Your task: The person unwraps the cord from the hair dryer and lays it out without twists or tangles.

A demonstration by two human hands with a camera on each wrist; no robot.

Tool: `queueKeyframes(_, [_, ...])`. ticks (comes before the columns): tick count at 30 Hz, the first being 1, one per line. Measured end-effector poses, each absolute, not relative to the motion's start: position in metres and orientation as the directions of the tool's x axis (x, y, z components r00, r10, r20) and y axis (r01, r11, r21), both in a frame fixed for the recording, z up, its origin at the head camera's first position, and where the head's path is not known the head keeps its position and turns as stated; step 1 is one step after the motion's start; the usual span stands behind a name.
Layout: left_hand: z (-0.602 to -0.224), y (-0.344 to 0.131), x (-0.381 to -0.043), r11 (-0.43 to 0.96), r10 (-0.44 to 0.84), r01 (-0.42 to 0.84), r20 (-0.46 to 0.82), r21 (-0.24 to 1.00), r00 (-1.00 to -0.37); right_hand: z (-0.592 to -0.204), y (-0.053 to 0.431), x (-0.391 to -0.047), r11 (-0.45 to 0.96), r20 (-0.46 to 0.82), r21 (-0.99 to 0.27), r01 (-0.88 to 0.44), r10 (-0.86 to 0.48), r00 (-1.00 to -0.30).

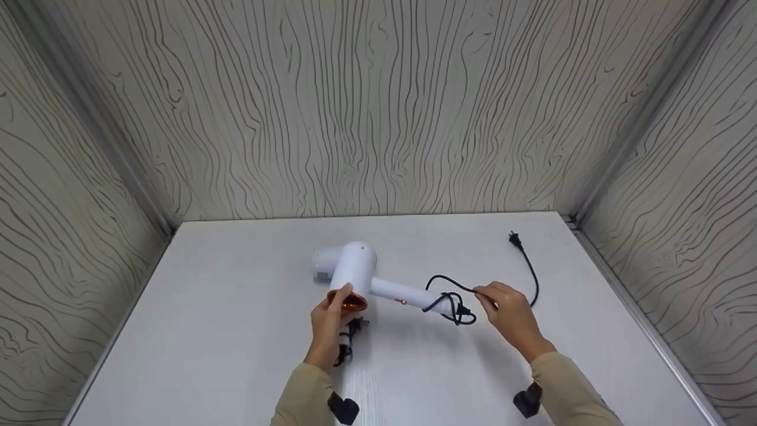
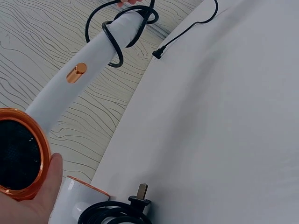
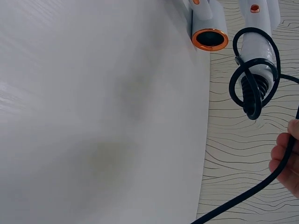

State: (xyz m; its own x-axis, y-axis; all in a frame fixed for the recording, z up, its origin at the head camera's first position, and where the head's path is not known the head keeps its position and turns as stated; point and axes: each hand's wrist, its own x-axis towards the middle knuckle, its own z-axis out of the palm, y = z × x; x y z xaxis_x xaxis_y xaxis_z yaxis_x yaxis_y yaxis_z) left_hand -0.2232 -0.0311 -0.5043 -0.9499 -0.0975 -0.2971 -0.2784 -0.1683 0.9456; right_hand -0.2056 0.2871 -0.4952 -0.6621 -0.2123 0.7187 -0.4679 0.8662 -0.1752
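A white hair dryer with an orange-rimmed end is held by my left hand, which grips its barrel beside that rim. Its handle points right, and black cord loops loosely round the handle's end. My right hand pinches the cord between thumb and fingers, to the right of the loops. From there the cord runs on to a two-pin plug lying on the table. The fingers behind the barrel are mostly hidden.
Behind the held dryer, a second white hair dryer lies on the white table. Its coiled cord and plug show beneath my left hand. Wood-patterned panels stand at the back and sides.
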Motion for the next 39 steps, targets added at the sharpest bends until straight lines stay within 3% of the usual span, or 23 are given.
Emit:
queueKeyframes(12, [-0.503, -0.033, -0.22, -0.183, -0.072, -0.281, -0.298, 0.942, -0.952, -0.501, 0.293, -0.212, 0.882, 0.73, -0.162, -0.442, -0.195, -0.656])
queueKeyframes(28, [-0.501, -0.035, -0.22, -0.238, -0.069, -0.274, -0.298, 0.932, -0.952, -0.512, 0.295, -0.212, 0.922, 0.671, -0.167, -0.349, -0.153, -0.725])
queueKeyframes(39, [-0.499, -0.038, -0.219, -0.249, -0.047, -0.275, -0.295, 0.929, -0.954, -0.519, 0.295, -0.209, 0.934, 0.56, -0.218, -0.282, -0.117, -0.82])
